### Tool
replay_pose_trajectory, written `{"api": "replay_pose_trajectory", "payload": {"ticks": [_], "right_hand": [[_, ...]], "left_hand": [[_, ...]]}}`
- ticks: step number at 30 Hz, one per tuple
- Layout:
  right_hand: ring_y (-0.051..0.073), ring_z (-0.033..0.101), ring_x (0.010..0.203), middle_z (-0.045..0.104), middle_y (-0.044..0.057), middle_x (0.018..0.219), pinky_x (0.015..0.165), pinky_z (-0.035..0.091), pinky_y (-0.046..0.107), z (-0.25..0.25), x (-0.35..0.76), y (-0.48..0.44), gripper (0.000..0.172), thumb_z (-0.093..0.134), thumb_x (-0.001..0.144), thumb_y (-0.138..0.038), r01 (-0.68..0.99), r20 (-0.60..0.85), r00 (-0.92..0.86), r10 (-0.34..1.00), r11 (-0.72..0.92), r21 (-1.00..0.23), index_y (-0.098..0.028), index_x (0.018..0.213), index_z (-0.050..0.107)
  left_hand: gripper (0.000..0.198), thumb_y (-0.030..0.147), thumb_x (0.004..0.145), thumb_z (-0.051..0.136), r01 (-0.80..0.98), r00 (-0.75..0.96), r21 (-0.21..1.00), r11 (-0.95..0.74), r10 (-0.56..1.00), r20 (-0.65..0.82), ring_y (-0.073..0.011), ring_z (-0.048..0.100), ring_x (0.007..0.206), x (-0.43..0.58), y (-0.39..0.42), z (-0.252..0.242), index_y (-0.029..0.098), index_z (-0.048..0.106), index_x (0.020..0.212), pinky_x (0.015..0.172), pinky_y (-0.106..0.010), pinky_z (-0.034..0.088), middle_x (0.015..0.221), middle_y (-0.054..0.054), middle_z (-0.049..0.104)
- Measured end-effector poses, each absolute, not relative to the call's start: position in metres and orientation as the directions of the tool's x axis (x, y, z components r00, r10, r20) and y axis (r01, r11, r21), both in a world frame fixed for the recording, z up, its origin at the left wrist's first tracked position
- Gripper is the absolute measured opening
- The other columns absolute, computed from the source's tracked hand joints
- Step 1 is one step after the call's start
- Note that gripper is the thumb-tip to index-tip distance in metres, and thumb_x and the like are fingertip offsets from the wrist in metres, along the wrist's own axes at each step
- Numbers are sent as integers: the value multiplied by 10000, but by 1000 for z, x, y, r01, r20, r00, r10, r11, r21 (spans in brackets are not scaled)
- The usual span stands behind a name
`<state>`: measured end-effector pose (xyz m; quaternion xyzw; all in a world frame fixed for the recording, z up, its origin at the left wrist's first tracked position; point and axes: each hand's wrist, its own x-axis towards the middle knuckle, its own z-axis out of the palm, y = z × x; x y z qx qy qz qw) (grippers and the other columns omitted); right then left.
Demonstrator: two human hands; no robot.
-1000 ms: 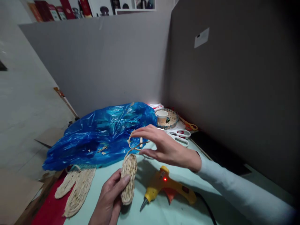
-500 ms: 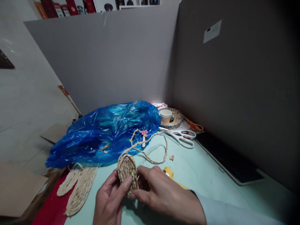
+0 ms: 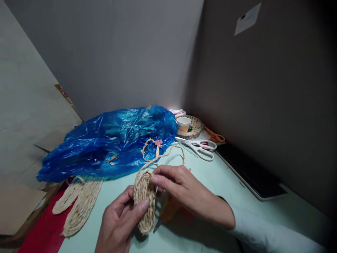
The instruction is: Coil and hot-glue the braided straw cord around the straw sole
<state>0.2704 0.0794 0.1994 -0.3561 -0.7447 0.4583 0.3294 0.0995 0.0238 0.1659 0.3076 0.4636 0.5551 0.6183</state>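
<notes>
My left hand [image 3: 118,219] grips an oval coil of braided straw cord [image 3: 143,214] by its left edge, thumb across its front. My right hand [image 3: 192,193] closes thumb and fingers on the coil's upper right edge. From the top of the coil a loose straw braid [image 3: 150,163] loops back over the table to a pink binder clip [image 3: 158,142]. Beneath my right hand, partly hidden and blurred, lies a yellow-orange tool with a dark pointed tip [image 3: 168,211], like a glue gun. Two joined woven straw pieces [image 3: 84,203] lie at the left.
A blue plastic bag [image 3: 113,140] covers the back left of the pale green table. Behind and right are a paper cup [image 3: 183,125] on a woven tray [image 3: 196,128], white-handled scissors [image 3: 202,149], orange-handled scissors [image 3: 217,136] and a flat black device [image 3: 250,172]. Grey panels stand behind.
My right hand has shifted from the coil's lower right edge up to its upper right edge. More of the coil's lower end shows. The view has tilted down, losing the shelf.
</notes>
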Motion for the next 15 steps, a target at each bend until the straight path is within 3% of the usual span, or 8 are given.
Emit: {"api": "replay_pose_trajectory", "payload": {"ticks": [3,10,15], "right_hand": [[108,552,698,626,-30,782,681,415,222,195,270,83,237,530,998,-317,162,204,-457,866,306,-938,-186,851,663],[122,532,665,623,-14,713,621,412,234,180,260,73,213,564,943,-271,98,242,-333,911,289,-952,-166,785,660],[119,552,620,637,-13,691,568,435,213,181,266,77,249,550,962,-291,144,230,-378,897,302,-942,-162,794,681]], "left_hand": [[215,316,670,865,-307,-57,937,168,979,-194,-240,692,913,103,22,168,201,749,810,801,-273,537,893,-42,726],[220,374,679,846,-154,-58,977,145,986,-155,-212,635,865,100,22,165,195,721,711,782,-262,521,879,-29,647],[228,381,698,827,-168,-31,972,164,985,-172,-209,618,833,100,23,167,206,753,824,740,-257,520,831,-27,657]]}}
